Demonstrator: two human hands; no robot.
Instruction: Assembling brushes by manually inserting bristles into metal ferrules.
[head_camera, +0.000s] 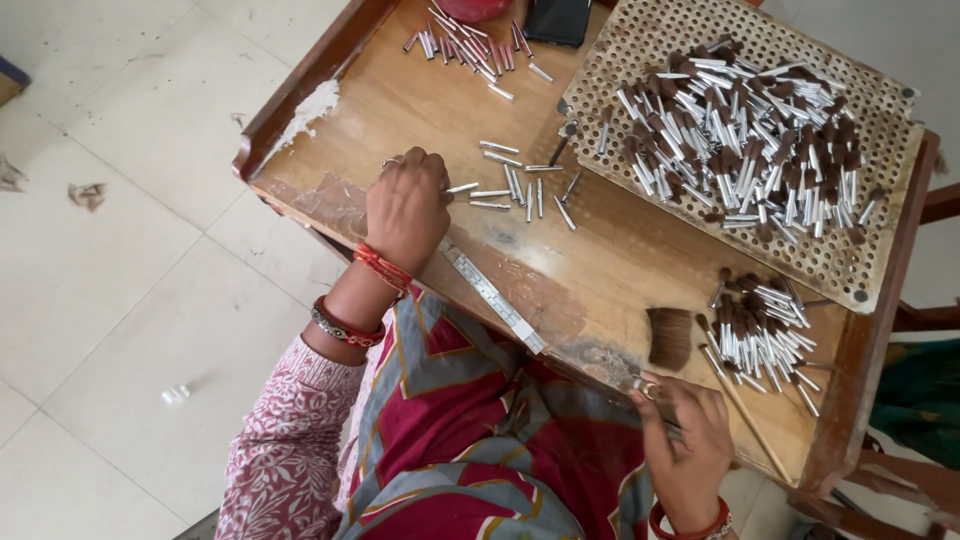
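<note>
My left hand (405, 205) rests curled on the wooden table (400, 110), its fingertips closed on a short silver tube (462, 187). More loose silver tubes (520, 185) lie scattered just right of it. My right hand (688, 440) is at the near table edge, fingers pinched on a small silver tube (643, 386). Directly above that hand lies a fan-shaped tuft of brown bristle (670, 338). A pile of silver tubes with brown bristle tips (765, 335) sits to the right of the tuft.
A perforated board (640, 40) at the back right carries many more bristle-tipped tubes (740, 140). A metal ruler (495, 298) lies along the near edge, a thin wooden stick (750, 420) beside my right hand. Pinkish tubes (465, 45), a dark phone (557, 20) and a red container (470, 8) are at the back.
</note>
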